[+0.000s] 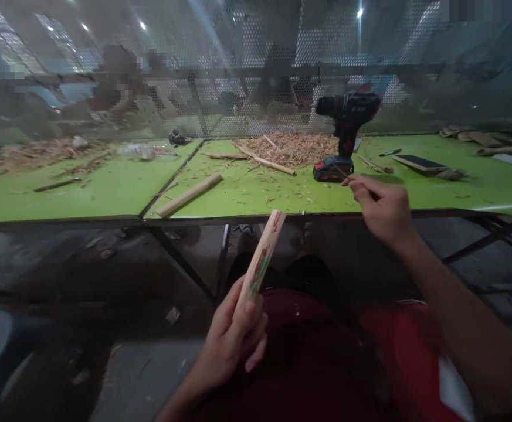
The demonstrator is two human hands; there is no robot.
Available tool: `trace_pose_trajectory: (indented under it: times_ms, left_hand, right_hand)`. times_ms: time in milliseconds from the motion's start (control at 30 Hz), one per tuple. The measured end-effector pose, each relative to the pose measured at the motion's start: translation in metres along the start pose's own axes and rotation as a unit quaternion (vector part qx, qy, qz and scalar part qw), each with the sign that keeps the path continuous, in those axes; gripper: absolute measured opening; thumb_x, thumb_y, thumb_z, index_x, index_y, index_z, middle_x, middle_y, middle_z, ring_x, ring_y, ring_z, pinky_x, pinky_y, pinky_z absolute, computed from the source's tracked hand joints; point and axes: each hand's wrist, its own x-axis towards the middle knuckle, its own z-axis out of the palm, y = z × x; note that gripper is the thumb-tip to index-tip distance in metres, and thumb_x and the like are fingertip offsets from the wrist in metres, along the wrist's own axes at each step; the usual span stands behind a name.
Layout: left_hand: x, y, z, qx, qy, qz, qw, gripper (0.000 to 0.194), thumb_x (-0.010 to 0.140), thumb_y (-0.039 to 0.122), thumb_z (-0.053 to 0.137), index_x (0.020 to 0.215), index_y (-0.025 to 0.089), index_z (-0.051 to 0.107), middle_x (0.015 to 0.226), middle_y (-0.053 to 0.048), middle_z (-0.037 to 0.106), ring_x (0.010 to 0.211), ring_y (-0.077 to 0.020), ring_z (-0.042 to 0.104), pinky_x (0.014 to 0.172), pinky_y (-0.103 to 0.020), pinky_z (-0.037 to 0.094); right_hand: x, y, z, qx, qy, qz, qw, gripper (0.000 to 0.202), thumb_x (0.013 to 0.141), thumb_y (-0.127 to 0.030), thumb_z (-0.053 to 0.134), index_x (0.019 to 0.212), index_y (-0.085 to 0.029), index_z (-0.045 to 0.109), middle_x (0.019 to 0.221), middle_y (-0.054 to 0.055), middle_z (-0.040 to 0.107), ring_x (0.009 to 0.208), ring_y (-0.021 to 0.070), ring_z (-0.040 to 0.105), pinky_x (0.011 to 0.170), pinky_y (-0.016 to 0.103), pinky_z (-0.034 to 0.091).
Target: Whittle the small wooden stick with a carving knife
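Note:
A pale wooden stick [260, 258] with red and green markings on its face tilts up in front of my lap. My left hand [238, 334] is wrapped round its lower end. Over the table's front edge, my right hand [385, 211] is closed in a pinch on a thin, dark, pointed tool [345, 176]; its kind is too small to make out. The tool's tip is close to the base of a black and red cordless drill [348, 123], which stands upright on its battery. The stick and the tool are well apart.
Wood shavings [295, 149] are heaped on the green table [256, 199], behind loose sticks and a round wooden rod [189, 194]. A dark flat phone-like slab [418, 164] and a pen [390, 152] lie at the right. Behind the table rises a perforated screen [238, 53], with blurred people beyond.

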Motion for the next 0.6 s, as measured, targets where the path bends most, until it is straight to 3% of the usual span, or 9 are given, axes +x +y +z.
trace_pose_trajectory:
  times_ms: [67, 133, 200, 300, 400, 500, 600]
  left_hand:
    - [0.010, -0.002, 0.001, -0.024, 0.002, 0.001, 1.000, 0.026, 0.100, 0.035, 0.045, 0.124, 0.027, 0.050, 0.062, 0.008, 0.027, 0.043, -0.0041, 0.021, 0.034, -0.011, 0.033]
    - [0.018, -0.005, 0.001, -0.037, -0.009, 0.003, 0.999, 0.024, 0.100, 0.036, 0.044, 0.121, 0.025, 0.051, 0.059, 0.009, 0.026, 0.042, -0.0045, 0.020, 0.034, -0.012, 0.031]
    - [0.021, -0.007, -0.001, -0.026, -0.012, -0.002, 1.000, 0.026, 0.100, 0.038, 0.045, 0.122, 0.024, 0.049, 0.058, 0.009, 0.029, 0.040, -0.0044, 0.023, 0.035, -0.013, 0.032]
    - [0.019, -0.006, -0.005, 0.040, -0.010, -0.048, 0.998, 0.034, 0.096, 0.035, 0.056, 0.126, 0.024, 0.045, 0.067, 0.006, 0.045, 0.047, -0.0051, 0.041, 0.045, -0.017, 0.039]
    - [0.017, -0.002, -0.009, 0.071, -0.027, -0.063, 0.995, 0.039, 0.087, 0.034, 0.069, 0.118, 0.022, 0.048, 0.084, 0.000, 0.057, 0.062, -0.0079, 0.054, 0.056, -0.020, 0.044]
    - [0.022, -0.002, -0.009, 0.046, -0.025, -0.031, 0.998, 0.037, 0.084, 0.039, 0.071, 0.107, 0.018, 0.051, 0.095, -0.005, 0.061, 0.080, -0.0152, 0.064, 0.069, -0.025, 0.049]
    - [0.031, -0.004, -0.007, 0.003, -0.003, -0.005, 1.000, 0.033, 0.089, 0.041, 0.063, 0.110, 0.020, 0.049, 0.092, -0.004, 0.063, 0.066, -0.0137, 0.064, 0.062, -0.027, 0.052]
  right_hand:
    - [-0.010, -0.018, -0.002, 0.114, -0.029, 0.053, 0.992, 0.038, 0.095, -0.046, 0.051, 0.101, -0.017, 0.074, 0.075, 0.007, 0.067, 0.063, 0.0175, 0.058, 0.057, 0.030, 0.043]
    - [-0.028, -0.041, 0.008, 0.214, -0.108, 0.096, 0.966, 0.038, 0.094, -0.047, 0.051, 0.094, -0.016, 0.072, 0.060, 0.001, 0.054, 0.052, 0.0124, 0.045, 0.051, 0.027, 0.036]
    - [-0.045, -0.062, 0.026, 0.309, -0.184, 0.129, 0.924, 0.036, 0.094, -0.048, 0.052, 0.095, -0.016, 0.069, 0.056, -0.003, 0.046, 0.049, 0.0098, 0.037, 0.047, 0.024, 0.031]
    - [-0.061, -0.081, 0.052, 0.390, -0.212, 0.167, 0.880, 0.038, 0.092, -0.051, 0.054, 0.098, -0.016, 0.067, 0.056, -0.006, 0.041, 0.048, 0.0077, 0.032, 0.043, 0.021, 0.025]
    - [-0.067, -0.090, 0.065, 0.394, -0.207, 0.176, 0.878, 0.031, 0.091, -0.045, 0.057, 0.098, -0.016, 0.067, 0.057, -0.006, 0.042, 0.049, 0.0077, 0.033, 0.045, 0.021, 0.028]
    - [-0.070, -0.095, 0.067, 0.386, -0.231, 0.158, 0.879, 0.024, 0.091, -0.038, 0.058, 0.089, -0.017, 0.067, 0.063, -0.003, 0.051, 0.055, 0.0093, 0.044, 0.050, 0.022, 0.036]
    - [-0.072, -0.094, 0.064, 0.369, -0.264, 0.113, 0.884, 0.025, 0.094, -0.037, 0.054, 0.087, -0.017, 0.067, 0.075, 0.001, 0.063, 0.069, 0.0128, 0.057, 0.063, 0.025, 0.047]
